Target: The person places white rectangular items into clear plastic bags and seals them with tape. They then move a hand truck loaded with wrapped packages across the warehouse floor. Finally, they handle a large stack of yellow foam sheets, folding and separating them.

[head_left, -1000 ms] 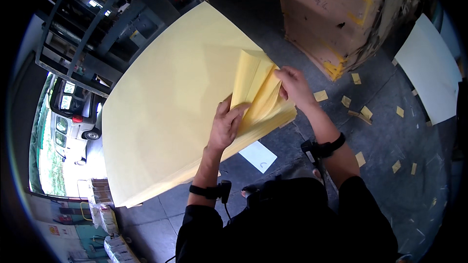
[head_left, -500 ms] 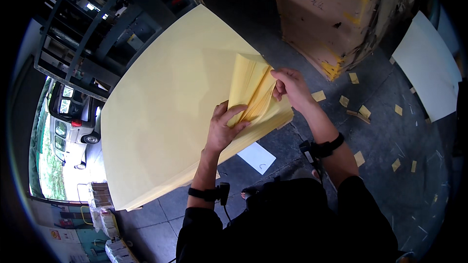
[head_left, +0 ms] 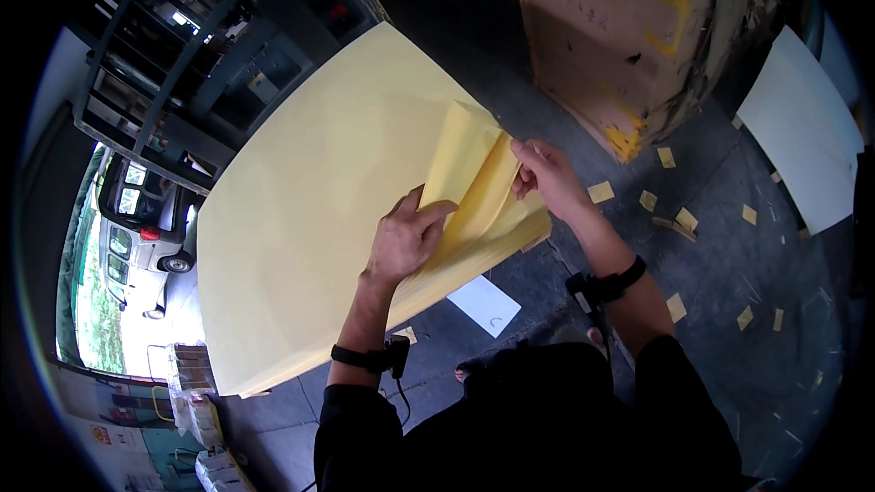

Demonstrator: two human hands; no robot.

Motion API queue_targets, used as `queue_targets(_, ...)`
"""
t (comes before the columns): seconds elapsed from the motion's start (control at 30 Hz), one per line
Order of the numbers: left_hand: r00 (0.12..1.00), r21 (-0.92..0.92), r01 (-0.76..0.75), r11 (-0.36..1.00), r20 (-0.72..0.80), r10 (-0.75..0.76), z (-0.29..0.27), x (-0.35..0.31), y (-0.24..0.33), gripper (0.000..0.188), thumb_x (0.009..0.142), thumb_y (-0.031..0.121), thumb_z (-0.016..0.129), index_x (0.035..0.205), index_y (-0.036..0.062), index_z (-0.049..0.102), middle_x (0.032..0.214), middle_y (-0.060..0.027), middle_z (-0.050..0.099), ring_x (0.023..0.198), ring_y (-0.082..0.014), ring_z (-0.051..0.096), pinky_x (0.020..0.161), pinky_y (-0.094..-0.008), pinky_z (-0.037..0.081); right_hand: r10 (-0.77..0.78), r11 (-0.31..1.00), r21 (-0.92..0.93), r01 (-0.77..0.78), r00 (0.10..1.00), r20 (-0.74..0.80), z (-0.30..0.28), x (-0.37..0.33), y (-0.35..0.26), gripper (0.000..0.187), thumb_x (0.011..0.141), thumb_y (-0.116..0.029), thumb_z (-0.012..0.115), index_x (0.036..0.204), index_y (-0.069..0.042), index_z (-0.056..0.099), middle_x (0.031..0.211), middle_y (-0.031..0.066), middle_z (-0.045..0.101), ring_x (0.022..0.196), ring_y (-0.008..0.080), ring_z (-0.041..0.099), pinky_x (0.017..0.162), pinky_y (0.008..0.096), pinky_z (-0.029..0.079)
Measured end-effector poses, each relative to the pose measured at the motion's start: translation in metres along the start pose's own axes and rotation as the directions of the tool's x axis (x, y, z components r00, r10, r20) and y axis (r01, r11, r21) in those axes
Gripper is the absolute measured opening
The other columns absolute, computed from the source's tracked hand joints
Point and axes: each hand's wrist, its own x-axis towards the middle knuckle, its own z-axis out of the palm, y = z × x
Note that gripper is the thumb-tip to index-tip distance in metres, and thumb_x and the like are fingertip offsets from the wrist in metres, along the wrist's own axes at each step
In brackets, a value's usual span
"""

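Observation:
A large stack of pale yellow paper sheets (head_left: 310, 173) lies in front of me, its sheet edges showing along the near side. At its right end, several top sheets are bent up and folded back as a curled yellow flap (head_left: 469, 169). My left hand (head_left: 406, 239) is closed on the near left part of the flap, index finger across the bend; some of its fingers are hidden. With thumb and fingers pinched, my right hand (head_left: 550, 178) grips the flap's right edge.
Beyond the stack on the right stands a big worn brown carton (head_left: 620, 46). Dark metal machinery (head_left: 246, 64) borders the far left. A white sheet (head_left: 486, 305) and yellow paper scraps (head_left: 685, 219) lie on the floor. A large white board (head_left: 807, 137) is at far right.
The fanned edges of the bent sheets have drawn together into a smoother curl. My left hand has shifted a little left and down. My right hand still pinches the edge.

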Motion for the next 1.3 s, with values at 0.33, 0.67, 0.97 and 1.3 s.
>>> queue_targets(0.33,0.999,-0.055,0.037,0.998,0.029,-0.036,0.001,0.0,-0.005,0.034,0.081,0.023,0.076,0.114,0.0178,0.069,0.11,-0.0152,0.064,0.092,-0.0314,0.066,0.082,-0.0386,0.054,0.077,0.928,0.365,-0.073,0.997,0.004,0.008,0.009,-0.003,0.032,0.093,-0.023,0.065,0.069,-0.011,0.049,0.061,0.0019,0.053,0.054,0.0142,0.058,0.048,0.0275,0.044)
queue_targets(0.67,0.999,-0.137,0.041,0.99,0.002,-0.041,0.003,0.0,-0.005,0.052,0.067,0.029,0.088,0.115,0.0195,0.068,0.102,-0.0115,0.063,0.096,-0.0302,0.065,0.083,-0.0392,0.054,0.086,0.917,0.389,-0.089,0.996,0.025,0.007,0.012,0.001,0.033,0.093,-0.024,0.065,0.067,-0.011,0.049,0.06,0.0028,0.054,0.053,0.0153,0.06,0.045,0.0267,0.045)
queue_targets(0.97,0.999,-0.137,0.031,0.99,0.013,-0.03,0.004,0.0,-0.009,0.053,0.069,0.025,0.087,0.118,0.0198,0.067,0.101,-0.012,0.064,0.094,-0.031,0.065,0.083,-0.039,0.054,0.111,0.927,0.359,-0.108,0.994,0.014,0.009,0.01,-0.003,0.032,0.092,-0.024,0.065,0.068,-0.012,0.048,0.059,0.0011,0.051,0.054,0.0147,0.059,0.048,0.027,0.043)
queue_targets(1.3,0.999,-0.075,0.002,0.997,0.044,0.001,0.0,0.002,0.0,0.039,0.085,0.011,0.066,0.123,0.0191,0.067,0.126,-0.0179,0.06,0.106,-0.0345,0.064,0.09,-0.0405,0.053,0.032,0.985,0.167,-0.03,0.999,-0.006,0.007,0.009,0.002,0.032,0.093,-0.025,0.065,0.068,-0.012,0.052,0.06,0.0008,0.052,0.049,0.0136,0.056,0.047,0.0258,0.043)
